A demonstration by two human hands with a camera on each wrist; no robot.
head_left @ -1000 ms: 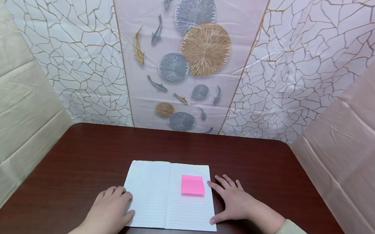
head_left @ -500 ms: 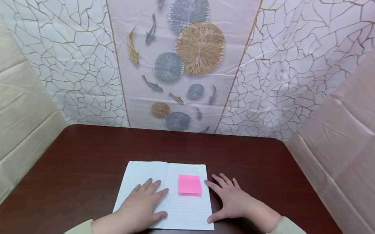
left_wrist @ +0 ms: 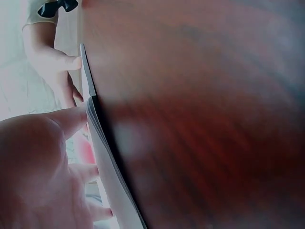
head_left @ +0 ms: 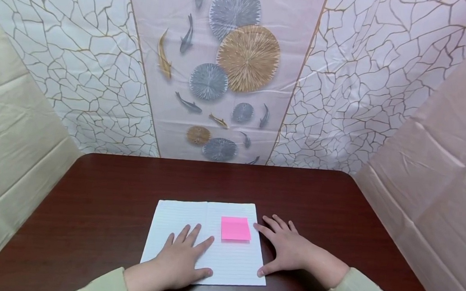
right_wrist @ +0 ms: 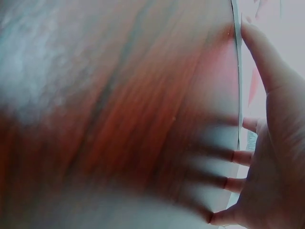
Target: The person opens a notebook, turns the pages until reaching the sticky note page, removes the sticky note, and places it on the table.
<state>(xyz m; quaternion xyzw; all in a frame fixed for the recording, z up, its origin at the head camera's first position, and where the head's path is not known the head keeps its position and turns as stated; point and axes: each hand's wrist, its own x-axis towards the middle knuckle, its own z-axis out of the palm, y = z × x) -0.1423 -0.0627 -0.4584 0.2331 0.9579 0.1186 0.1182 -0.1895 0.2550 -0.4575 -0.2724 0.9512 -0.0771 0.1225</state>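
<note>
An open lined notebook point(head_left: 228, 264) lies flat on the dark wooden table, its pages white and bare of writing. A pink sticky note point(head_left: 235, 229) sits on the upper part of its right page, the lower edge lifting slightly. My left hand point(head_left: 178, 261) rests with spread fingers on the left page, fingertips and thumb reaching the center fold. In the left wrist view its fingers point(left_wrist: 71, 119) press down on the pages. My right hand point(head_left: 286, 248) is spread at the notebook's right edge, thumb and index fingertip on the page margin, the other fingers on the table.
The dark red-brown table point(head_left: 214, 180) stretches around the notebook to its rounded far corners. A patterned backdrop cloth point(head_left: 243, 114) hangs behind it, and beige cloth walls point(head_left: 429, 177) close in both sides. A dark band shows at the right wrist.
My left hand has moved right from the notebook's left edge onto the left page, its fingers spreading out. The right hand stays at the right edge. The head view has shifted slightly.
</note>
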